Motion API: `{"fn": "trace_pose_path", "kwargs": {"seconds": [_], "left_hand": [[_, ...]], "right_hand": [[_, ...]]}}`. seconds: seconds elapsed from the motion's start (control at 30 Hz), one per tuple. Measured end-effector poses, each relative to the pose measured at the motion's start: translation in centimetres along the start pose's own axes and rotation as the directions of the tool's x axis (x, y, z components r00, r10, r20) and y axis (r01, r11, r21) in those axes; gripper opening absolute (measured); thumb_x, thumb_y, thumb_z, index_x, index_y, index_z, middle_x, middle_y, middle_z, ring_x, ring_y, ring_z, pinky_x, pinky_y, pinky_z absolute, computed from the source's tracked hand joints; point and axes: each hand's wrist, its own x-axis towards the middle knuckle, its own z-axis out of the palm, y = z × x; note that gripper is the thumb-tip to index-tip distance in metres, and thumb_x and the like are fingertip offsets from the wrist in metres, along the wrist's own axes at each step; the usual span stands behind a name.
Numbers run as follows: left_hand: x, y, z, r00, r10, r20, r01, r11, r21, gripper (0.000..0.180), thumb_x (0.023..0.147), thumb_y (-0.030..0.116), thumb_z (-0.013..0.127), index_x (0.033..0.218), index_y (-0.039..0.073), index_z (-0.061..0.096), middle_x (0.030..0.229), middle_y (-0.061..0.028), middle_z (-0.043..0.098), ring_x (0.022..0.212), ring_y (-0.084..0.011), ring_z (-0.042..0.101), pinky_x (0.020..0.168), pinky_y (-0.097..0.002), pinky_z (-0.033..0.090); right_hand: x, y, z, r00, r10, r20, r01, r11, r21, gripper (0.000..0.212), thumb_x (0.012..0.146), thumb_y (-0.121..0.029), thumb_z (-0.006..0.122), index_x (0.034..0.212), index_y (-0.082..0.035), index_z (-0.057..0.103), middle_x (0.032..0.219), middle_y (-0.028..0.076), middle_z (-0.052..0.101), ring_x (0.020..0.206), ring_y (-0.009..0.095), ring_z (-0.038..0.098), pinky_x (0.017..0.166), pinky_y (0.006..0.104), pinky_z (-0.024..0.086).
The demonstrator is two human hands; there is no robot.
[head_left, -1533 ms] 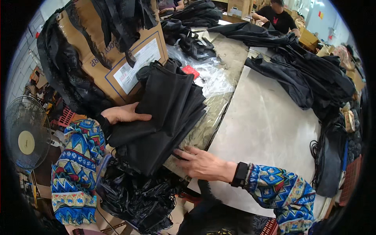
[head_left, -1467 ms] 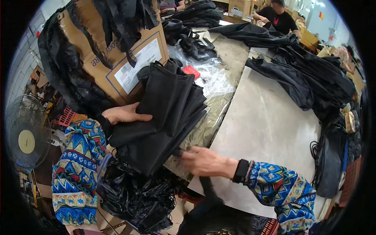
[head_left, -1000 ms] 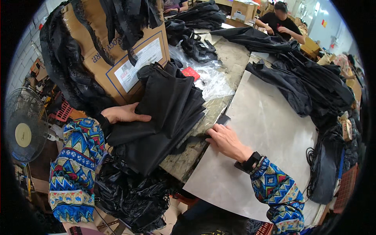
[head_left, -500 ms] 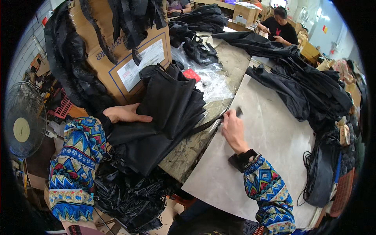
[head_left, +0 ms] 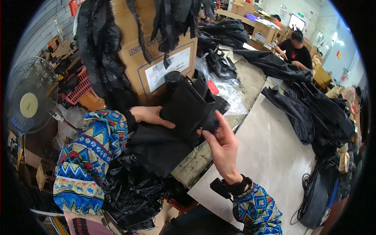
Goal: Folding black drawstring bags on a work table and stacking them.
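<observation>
A stack of black fabric pieces (head_left: 184,105) leans against a cardboard box, its folds and frayed edge toward the right. My left hand (head_left: 150,116) grips the stack from the left, thumb on top and the other fingers hidden in the cloth. At the stack's right edge is my right hand (head_left: 225,149), thumb and forefinger apart, their tips close to the frayed edge. Whether a bit of cloth lies between those fingertips is hard to make out. More black cloth (head_left: 156,150) spreads below the left hand and hangs past the table edge.
Black strips hang over the cardboard box (head_left: 135,66). Clear plastic with a red item (head_left: 212,87) lies behind the stack. A pale board (head_left: 266,145) covers the table at right, bordered by black cloth piles (head_left: 317,105). A fan (head_left: 29,103) stands left; a person (head_left: 295,51) works far right.
My right hand has let go of a black strap and moved left to the stack, its fingers now spread. The stack's upper pieces sit folded differently. The whole view has shifted.
</observation>
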Motion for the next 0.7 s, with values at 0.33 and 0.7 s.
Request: {"fn": "trace_pose_path", "kwargs": {"seconds": [0.33,0.7], "left_hand": [[4.4,-7.0,1.2,0.966,0.056,-0.251,-0.015,0.987,0.16,0.098,0.064,0.068,0.072,0.126,-0.004,0.051,0.121,-0.0185,0.06,0.111,-0.0272,0.058,0.091,-0.0345,0.045],[2.2,-8.7,1.3,0.986,0.149,-0.074,-0.166,0.836,-0.522,0.051,0.089,0.025,0.062,0.133,0.006,0.046,0.126,-0.0105,0.056,0.108,-0.0186,0.056,0.088,-0.0308,0.048]], "right_hand": [[4.5,5.8,8.4,0.895,-0.295,0.335,0.41,0.838,-0.359,0.039,0.085,0.005,0.058,0.123,-0.002,0.052,0.084,0.015,0.06,0.072,0.022,0.066,0.064,0.0271,0.05],[5.3,8.3,5.7,0.965,0.097,0.244,0.013,0.911,-0.413,0.042,0.092,0.0,0.053,0.133,-0.003,0.048,0.082,0.01,0.066,0.072,0.012,0.063,0.064,0.0259,0.051]]}}
